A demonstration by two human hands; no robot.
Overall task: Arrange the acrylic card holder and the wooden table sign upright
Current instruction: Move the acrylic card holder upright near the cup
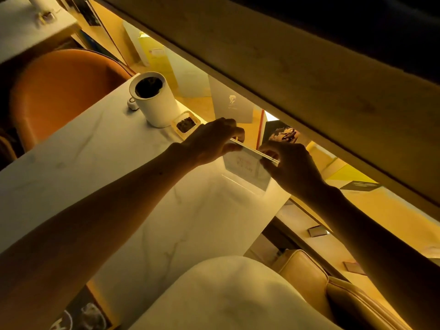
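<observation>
On the marble table (pixel 100 167), left of the card holder (pixel 247 166), we note a white cup (pixel 154 101) and small tray (pixel 187 125). Our left hand (pixel 209 141) pinches the holder's top edge; the right hand (pixel 290 165) pinches its other end. It stands upright near the table's far edge.

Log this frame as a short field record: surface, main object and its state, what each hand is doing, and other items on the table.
surface: white marble-look table, warm dim light
main object: acrylic card holder, standing upright on the table, card inside, print unreadable
left hand: pinching the holder's top edge at its left end
right hand: pinching the top edge at its right end
wooden table sign: cannot be identified in this view
other items: white cylindrical container; small tray of dark pieces beside it
seating: orange chair beyond the table
</observation>
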